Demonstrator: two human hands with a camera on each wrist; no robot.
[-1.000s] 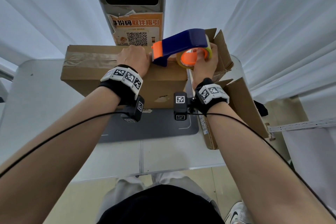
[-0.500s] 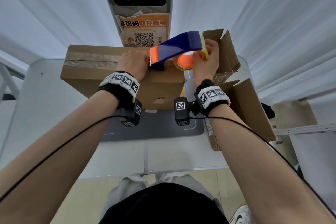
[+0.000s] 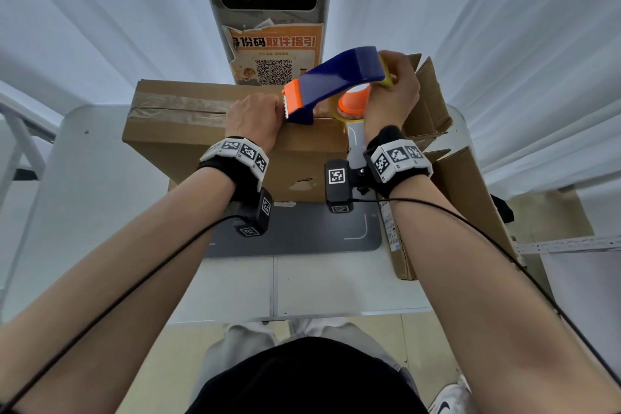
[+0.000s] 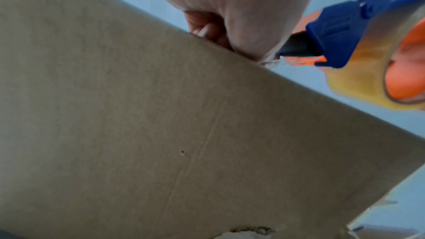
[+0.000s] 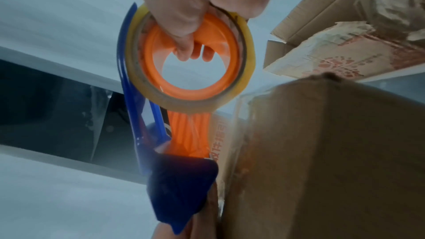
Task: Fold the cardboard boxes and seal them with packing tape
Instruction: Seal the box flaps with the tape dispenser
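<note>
A closed cardboard box point(image 3: 201, 141) stands on the table, with a strip of clear tape point(image 3: 181, 107) along its top seam. My left hand point(image 3: 253, 118) rests on the box top with its fingers point(image 4: 207, 30) curled under; nothing shows inside them. Right beside it is the orange cutter end of the blue tape dispenser point(image 3: 336, 77), whose nose touches the box top. My right hand point(image 3: 393, 91) grips the dispenser at its raised rear. In the right wrist view its fingers point(image 5: 190, 50) hook through the orange core of the yellowish tape roll point(image 5: 243, 72).
Open, worn cardboard boxes point(image 3: 430, 101) stand at the back right, and a flattened one point(image 3: 470, 198) leans off the table's right edge. A grey mat point(image 3: 302, 232) lies on the white table point(image 3: 84, 212). A post with a screen and an orange QR notice point(image 3: 275, 54) rises behind the box.
My right hand has lifted the dispenser's rear, so it tilts more steeply with its cutter end down by my left hand. The left hand has stayed on the box top.
</note>
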